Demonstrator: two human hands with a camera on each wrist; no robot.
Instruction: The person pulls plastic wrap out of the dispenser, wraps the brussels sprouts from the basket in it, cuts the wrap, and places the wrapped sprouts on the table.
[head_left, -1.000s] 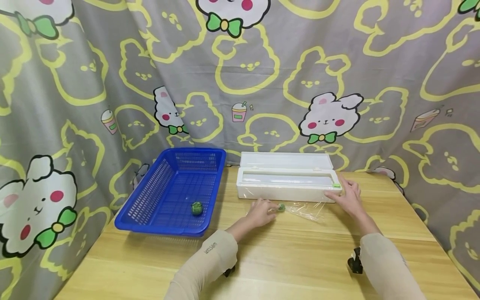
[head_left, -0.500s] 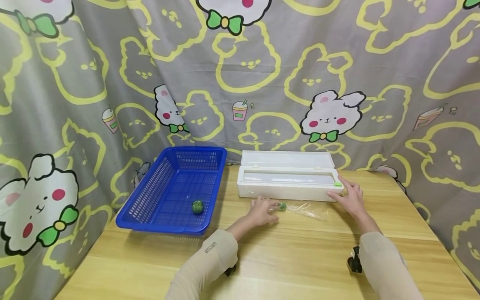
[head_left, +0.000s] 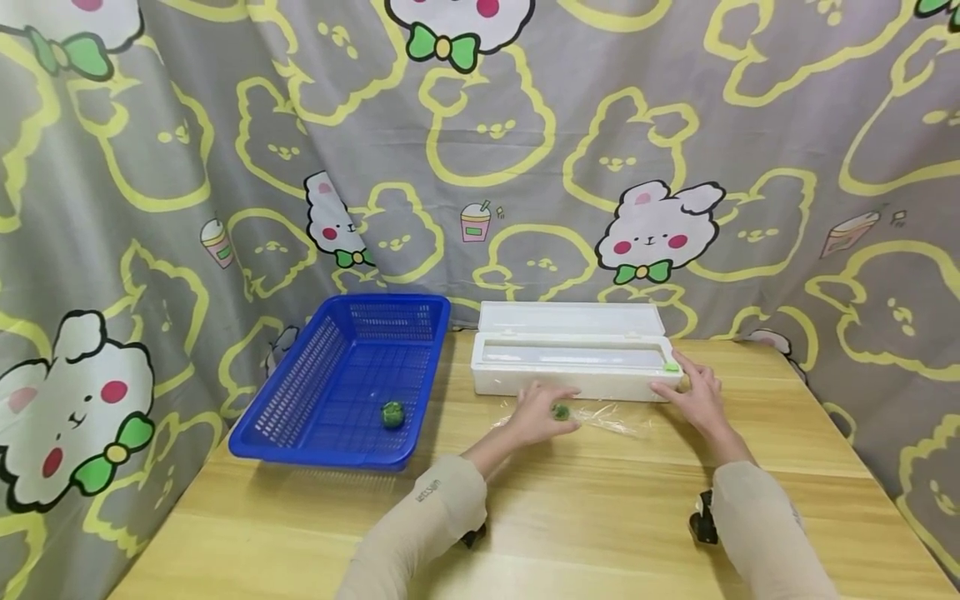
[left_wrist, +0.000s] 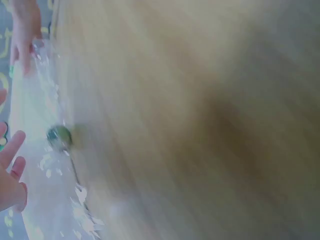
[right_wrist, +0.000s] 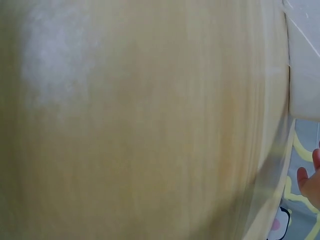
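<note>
A small round green item [head_left: 561, 412], its exact kind unclear, lies on clear cling film [head_left: 611, 417] in front of a white cling film dispenser [head_left: 573, 379]. My left hand [head_left: 536, 414] hovers around it with thumb and fingers spread to either side. In the left wrist view the fingers [left_wrist: 11, 150] are apart from the green item [left_wrist: 60, 137]. At the dispenser's right end, my right hand [head_left: 699, 400] holds the corner, thumb on the front and fingers on the side. The right wrist view catches only some fingertips [right_wrist: 303, 179] near the dispenser [right_wrist: 305, 95].
A blue plastic basket [head_left: 337, 454] stands on the left of the wooden table [head_left: 585, 517], holding another round green item [head_left: 392, 414]. The dispenser's lid [head_left: 570, 318] is raised, and a green slider [head_left: 671, 367] sits at its right end. A patterned curtain [head_left: 517, 150] hangs behind.
My left hand has moved right, from beside the green item to around it, thumb and fingers spread. The right hand stays on the dispenser's end.
</note>
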